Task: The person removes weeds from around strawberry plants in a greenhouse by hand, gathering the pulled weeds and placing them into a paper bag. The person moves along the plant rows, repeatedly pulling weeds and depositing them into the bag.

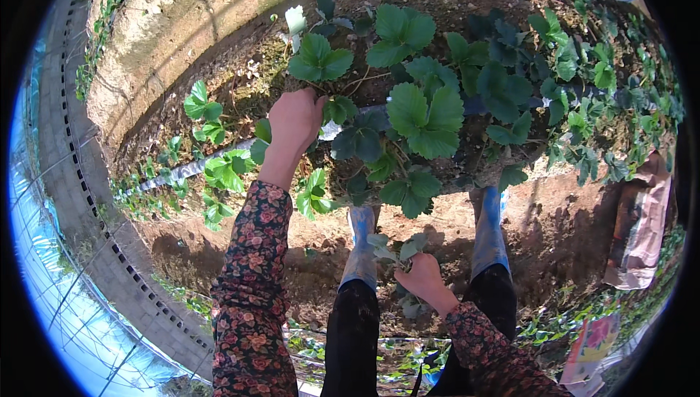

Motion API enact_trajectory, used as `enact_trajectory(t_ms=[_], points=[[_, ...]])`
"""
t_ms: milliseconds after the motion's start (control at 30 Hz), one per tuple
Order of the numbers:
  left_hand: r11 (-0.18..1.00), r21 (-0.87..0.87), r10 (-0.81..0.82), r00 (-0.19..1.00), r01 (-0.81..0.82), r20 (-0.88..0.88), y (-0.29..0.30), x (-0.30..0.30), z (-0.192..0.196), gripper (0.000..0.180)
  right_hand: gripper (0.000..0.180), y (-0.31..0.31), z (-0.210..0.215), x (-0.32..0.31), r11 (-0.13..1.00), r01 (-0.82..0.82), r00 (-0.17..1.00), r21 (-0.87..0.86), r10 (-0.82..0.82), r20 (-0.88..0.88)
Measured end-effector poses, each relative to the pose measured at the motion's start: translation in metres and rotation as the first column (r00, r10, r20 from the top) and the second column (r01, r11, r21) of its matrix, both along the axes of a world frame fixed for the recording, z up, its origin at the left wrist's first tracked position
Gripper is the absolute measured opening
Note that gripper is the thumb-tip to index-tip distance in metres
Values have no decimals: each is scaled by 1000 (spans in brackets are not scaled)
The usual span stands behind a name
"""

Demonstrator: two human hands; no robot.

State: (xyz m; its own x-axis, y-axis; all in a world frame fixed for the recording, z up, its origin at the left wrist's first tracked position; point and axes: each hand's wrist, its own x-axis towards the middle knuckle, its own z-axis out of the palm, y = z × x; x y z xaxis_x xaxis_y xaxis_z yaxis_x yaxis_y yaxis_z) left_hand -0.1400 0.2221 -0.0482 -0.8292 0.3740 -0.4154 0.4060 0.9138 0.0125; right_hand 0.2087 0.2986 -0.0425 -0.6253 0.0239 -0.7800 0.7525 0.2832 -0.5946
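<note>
Watching from close by: one person is leaning over a soil bed (251,91), both bare hands in view. The left hand (295,121) is resting among the strawberry plants (426,121), left of the middle of the bed, between its far and near edges. Its fingers are curling in together just beside a green leaf cluster (319,59); fingertips are hiding behind the hand — cannot tell if they're clamping a stem.

The right hand (425,280) is hanging lower, off the bed's near edge, between the legs. Thumb and fingers are closing firmly on a leaf bunch (398,248), grey-green leaves sticking out above the fist, more showing below it.

The plants are running along the bed, growing thicker toward its right end. A pale drip tube (193,169) is lying lengthwise, showing best toward the left end, leaves partly covering it.

Two muddy blue boots, left (359,247) and right (490,244), are standing along the near edge, black trousers (354,335) above. Floral sleeves (251,273) are covering both forearms. A crumpled brown bag (639,226) is lying near the right end — a paved path (52,142) is curving past the left end.
</note>
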Motion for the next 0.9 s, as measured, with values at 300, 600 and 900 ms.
enact_trajectory(t_ms=[300, 600, 900], points=[[1000, -7, 3, 984, -1, 179, -1, 3, -17, 21, 25, -7, -13, 0, 999, 18, 999, -34, -19, -34], [685, 448, 260, 767, -575, 587, -43, 10, 40, 24, 23, -8, -17, -6, 999, 45, 999, -9, -45, -15], [955, 52, -279, 945, 292, -171, 50, 15, 13, 10, 23, -6, -12, -9, 997, 74, 993, 19, -72, -90]])
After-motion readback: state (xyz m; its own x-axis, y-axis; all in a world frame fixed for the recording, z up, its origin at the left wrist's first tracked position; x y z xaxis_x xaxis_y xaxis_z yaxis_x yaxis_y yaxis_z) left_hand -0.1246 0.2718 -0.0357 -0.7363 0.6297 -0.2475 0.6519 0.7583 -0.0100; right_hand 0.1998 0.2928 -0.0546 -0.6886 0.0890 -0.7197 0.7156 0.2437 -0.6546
